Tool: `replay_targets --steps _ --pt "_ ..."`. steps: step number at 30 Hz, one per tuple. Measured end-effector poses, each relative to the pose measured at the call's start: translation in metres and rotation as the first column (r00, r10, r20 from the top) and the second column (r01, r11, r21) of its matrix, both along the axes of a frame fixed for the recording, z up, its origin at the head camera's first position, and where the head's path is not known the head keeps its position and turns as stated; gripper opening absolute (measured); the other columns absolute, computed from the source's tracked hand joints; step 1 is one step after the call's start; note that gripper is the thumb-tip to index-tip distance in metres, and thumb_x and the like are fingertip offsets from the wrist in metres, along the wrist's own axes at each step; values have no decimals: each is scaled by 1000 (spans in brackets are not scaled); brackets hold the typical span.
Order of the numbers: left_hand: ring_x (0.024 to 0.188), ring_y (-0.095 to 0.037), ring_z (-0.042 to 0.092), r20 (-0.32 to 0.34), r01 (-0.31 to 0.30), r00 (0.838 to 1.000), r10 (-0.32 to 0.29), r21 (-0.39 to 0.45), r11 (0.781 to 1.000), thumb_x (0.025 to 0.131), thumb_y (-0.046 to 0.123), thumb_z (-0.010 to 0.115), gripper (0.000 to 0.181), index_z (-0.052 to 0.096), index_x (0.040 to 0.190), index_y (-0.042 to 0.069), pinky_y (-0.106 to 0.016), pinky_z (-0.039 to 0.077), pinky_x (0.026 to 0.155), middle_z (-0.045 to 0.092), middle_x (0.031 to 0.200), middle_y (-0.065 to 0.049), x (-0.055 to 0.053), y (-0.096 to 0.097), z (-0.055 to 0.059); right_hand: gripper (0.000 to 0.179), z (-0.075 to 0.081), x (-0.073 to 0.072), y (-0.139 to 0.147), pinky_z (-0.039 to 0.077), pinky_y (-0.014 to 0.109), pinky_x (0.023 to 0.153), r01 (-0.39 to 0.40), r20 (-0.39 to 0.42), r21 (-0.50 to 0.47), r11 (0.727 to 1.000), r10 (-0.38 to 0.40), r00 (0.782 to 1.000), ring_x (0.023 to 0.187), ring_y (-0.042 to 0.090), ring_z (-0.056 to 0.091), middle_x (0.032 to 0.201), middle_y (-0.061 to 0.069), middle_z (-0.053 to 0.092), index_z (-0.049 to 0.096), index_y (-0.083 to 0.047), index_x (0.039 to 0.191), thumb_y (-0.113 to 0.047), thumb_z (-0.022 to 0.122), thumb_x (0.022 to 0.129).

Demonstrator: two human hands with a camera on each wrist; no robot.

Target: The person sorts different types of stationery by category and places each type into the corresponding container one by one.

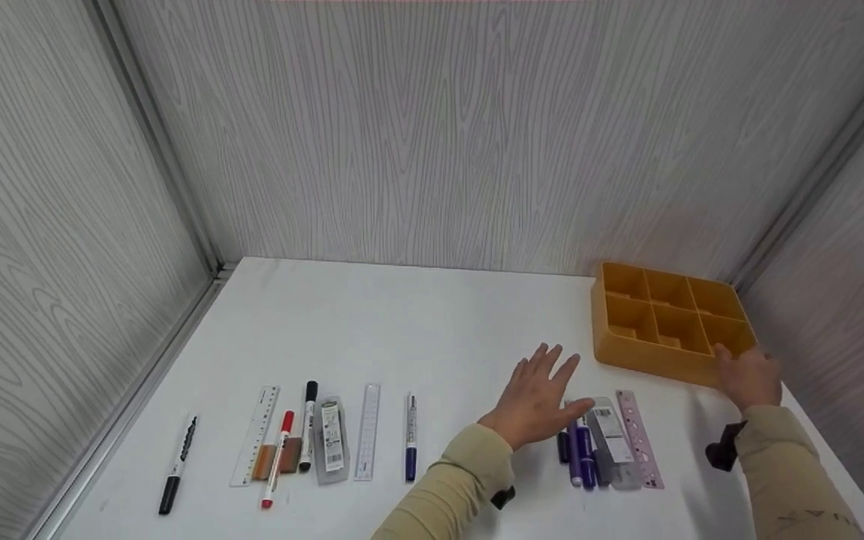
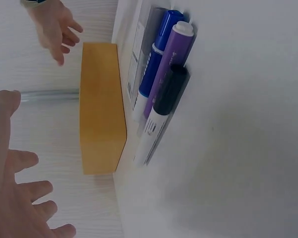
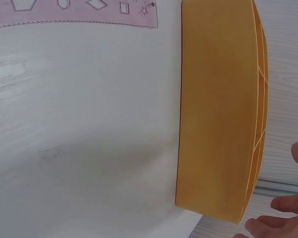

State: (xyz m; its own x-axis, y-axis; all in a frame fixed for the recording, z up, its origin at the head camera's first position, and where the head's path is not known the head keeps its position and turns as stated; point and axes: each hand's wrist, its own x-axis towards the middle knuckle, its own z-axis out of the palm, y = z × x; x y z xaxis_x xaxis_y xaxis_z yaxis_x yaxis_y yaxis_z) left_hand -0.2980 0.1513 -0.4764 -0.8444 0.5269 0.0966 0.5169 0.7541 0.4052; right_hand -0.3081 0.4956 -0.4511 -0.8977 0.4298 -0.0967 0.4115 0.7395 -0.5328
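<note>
My left hand (image 1: 533,397) hovers with spread, straight fingers over the table, just left of a group of markers and a pink stencil ruler (image 1: 640,439). That group holds a blue marker (image 2: 161,47), a purple marker (image 2: 169,64), a dark-capped marker (image 2: 164,106) and a grey case (image 1: 612,442). My right hand (image 1: 751,375) is by the front right corner of a yellow compartment box (image 1: 649,360). Its fingers are loosely bent and hold nothing, close beside the box wall in the right wrist view. The box's compartments look bare.
Along the left lie a black marker (image 1: 177,469), a clear ruler (image 1: 256,435), a red marker (image 1: 278,459), another black marker (image 1: 308,424), a grey case with a label (image 1: 332,439), a second ruler (image 1: 367,431) and a blue-capped pen (image 1: 411,439). Wood-grain panels (image 1: 432,135) enclose the table.
</note>
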Motion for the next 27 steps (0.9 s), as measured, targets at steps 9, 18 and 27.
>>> replay_targets --steps 9,18,27 --pt "154 -19 17 -93 22 995 -32 -110 994 101 60 36 66 25 157 27 -41 23 123 23 165 3 -10 24 -3 84 -14 2 2 41 66 94 -73 -41 101 992 78 996 115 63 39 128 52 38 43 27 125 -51 22 104" --pt "152 -17 24 -190 21 980 -62 -213 977 101 57 42 64 29 155 26 -41 32 119 26 163 7 -10 51 -15 49 -34 -1 -6 42 63 90 -67 -188 176 982 100 977 109 56 42 118 42 54 52 21 124 -22 43 103" --pt "152 -17 24 -218 2 974 -53 -231 973 101 55 43 62 30 154 24 -40 32 119 29 161 4 -10 57 -9 41 -37 -4 -20 42 65 96 12 -260 151 988 28 965 117 55 41 120 39 53 58 16 124 -18 52 101"
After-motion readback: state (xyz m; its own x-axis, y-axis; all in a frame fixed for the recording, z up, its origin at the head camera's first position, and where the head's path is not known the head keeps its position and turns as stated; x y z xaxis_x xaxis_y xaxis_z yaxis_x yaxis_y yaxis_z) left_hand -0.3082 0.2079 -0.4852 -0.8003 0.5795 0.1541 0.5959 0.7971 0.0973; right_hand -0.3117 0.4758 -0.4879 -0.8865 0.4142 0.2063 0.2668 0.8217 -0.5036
